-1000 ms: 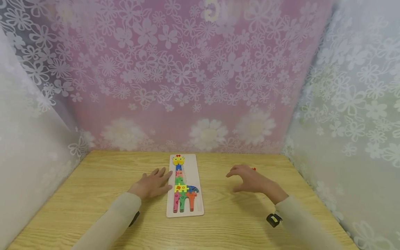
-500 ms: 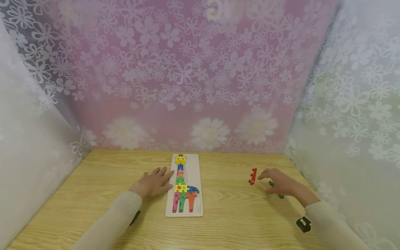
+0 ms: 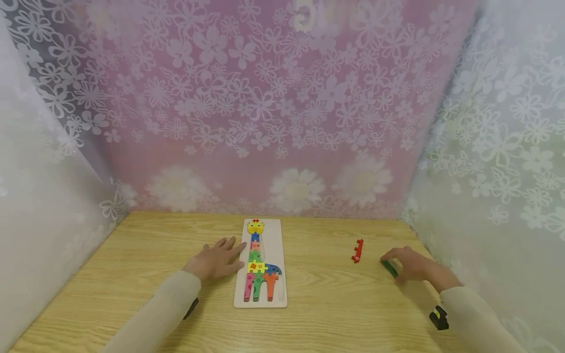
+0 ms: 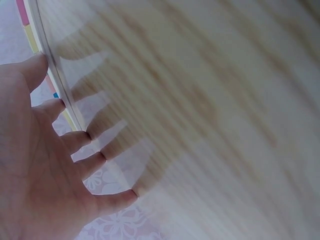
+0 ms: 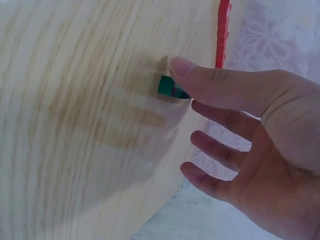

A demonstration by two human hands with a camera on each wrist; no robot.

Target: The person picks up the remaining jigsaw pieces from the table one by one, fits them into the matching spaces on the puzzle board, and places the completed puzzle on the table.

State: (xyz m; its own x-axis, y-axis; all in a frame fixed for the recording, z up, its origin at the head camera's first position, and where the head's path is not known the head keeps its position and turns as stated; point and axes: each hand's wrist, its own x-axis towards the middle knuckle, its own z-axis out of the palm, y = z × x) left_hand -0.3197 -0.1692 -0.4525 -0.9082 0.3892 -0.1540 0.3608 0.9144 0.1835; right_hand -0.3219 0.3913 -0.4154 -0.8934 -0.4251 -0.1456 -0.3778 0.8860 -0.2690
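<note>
A giraffe puzzle board [image 3: 272, 240] lies on the table, its colored pieces fitted from the yellow head [image 3: 255, 227] down to the legs. Along its left edge, my left hand [image 3: 215, 260] rests with fingers spread; in the left wrist view the thumb [image 4: 37, 70] meets the board's side and other fingertips touch the wood. Over at the right, my right hand [image 3: 412, 266] pinches a green puzzle piece [image 3: 389, 267] between thumb and index finger, low at the tabletop. The right wrist view shows this green piece [image 5: 167, 87] partly hidden behind the thumb, the other fingers loosely bent.
A red puzzle piece [image 3: 358, 251] lies between the board and my right hand. The wooden table [image 3: 318, 314] ends at a pink floral backdrop [image 3: 265, 122], with pale floral sheets on both sides. A black wrist camera [image 3: 439, 317] sits under the right sleeve.
My right hand has moved right, past the red piece, and taken hold of the green piece. The red piece came into full view. My left hand stays at the board.
</note>
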